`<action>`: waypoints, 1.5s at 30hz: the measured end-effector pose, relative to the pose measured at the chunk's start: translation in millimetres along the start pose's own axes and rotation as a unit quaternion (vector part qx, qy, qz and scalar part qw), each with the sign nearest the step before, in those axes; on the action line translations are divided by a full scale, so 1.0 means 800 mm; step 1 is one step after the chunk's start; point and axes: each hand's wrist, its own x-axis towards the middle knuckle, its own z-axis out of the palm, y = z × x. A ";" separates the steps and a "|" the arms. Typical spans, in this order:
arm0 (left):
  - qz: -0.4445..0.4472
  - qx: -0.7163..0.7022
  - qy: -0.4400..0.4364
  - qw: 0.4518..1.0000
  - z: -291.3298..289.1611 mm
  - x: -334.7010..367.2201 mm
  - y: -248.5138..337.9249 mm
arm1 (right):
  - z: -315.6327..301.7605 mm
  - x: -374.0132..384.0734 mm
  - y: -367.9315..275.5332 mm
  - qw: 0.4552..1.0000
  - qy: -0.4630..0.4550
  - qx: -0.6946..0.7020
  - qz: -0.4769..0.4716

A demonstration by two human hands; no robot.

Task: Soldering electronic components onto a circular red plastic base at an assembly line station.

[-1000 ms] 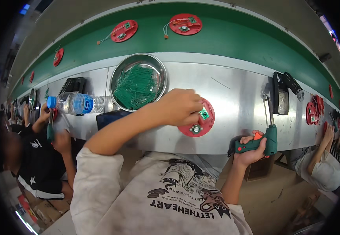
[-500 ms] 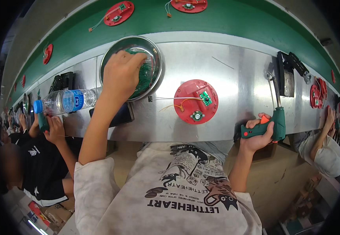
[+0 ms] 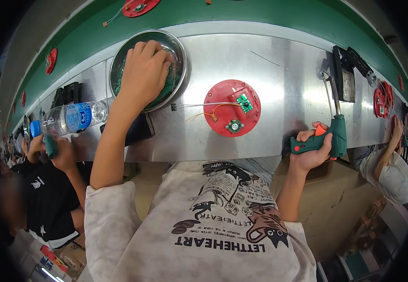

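Note:
My left hand (image 3: 143, 75) reaches into a round metal bowl (image 3: 183, 77) holding a tangle of thin green wires (image 3: 170, 87). Its fingers are bent down and drawn together; whatever is between the fingertips is hidden. On the right, my right hand (image 3: 311, 149) is wrapped around the handle of a green soldering gun (image 3: 339, 138) with an orange trigger, its metal tip pointing away from me. Between my hands a red disc (image 3: 220, 96) lies on the metal bench, carrying a green circuit board (image 3: 245, 103) and a round component (image 3: 234, 126). Pale wires run left from it to a small dark piece (image 3: 174, 107).
Left of the bowl lies a clear plastic bottle (image 3: 74, 117), with a dark flat object (image 3: 138, 130) below the bowl. A black stand (image 3: 345, 77) is at the back right. More red discs (image 3: 140, 7) sit on the green belt (image 3: 185, 11) beyond. Co-workers sit on both sides.
The whole view has shifted slightly. My left hand has turned, its fingers now reaching down among the green wires. My right hand keeps its hold on the soldering gun.

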 end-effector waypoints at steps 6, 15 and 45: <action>-0.041 -0.151 0.069 0.985 -0.002 -0.005 -0.005 | -0.004 0.000 0.001 1.000 -0.022 0.011 -0.003; -0.130 -0.295 0.147 0.935 -0.012 -0.008 0.018 | -0.013 -0.004 -0.001 0.994 -0.111 0.020 0.002; -0.140 -0.306 0.168 0.926 0.030 -0.054 0.221 | -0.044 -0.022 -0.036 0.910 -0.374 -0.176 -0.029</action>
